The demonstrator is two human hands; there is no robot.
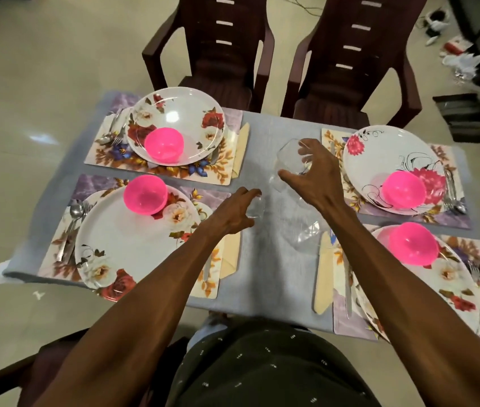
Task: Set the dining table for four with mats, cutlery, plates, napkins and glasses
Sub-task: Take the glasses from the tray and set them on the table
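Note:
Four floral mats lie on the grey tablecloth (262,271), each with a flowered plate, a pink bowl, cutlery and a cream napkin. My left hand (233,212) grips a clear glass (256,207) from above beside the near-left mat (203,286). My right hand (313,177) holds a second clear glass (290,160) by its rim, near the far-right plate (388,160). A third clear glass (303,233) stands under my right forearm, next to the near-right napkin (322,277). The far-left plate (186,118) holds a pink bowl (164,145).
Two dark brown plastic chairs (212,54) stand at the table's far side. Another chair's arm (4,374) shows at bottom left. Clutter (462,60) lies on the floor at top right. A strip of bare cloth runs down the table's middle.

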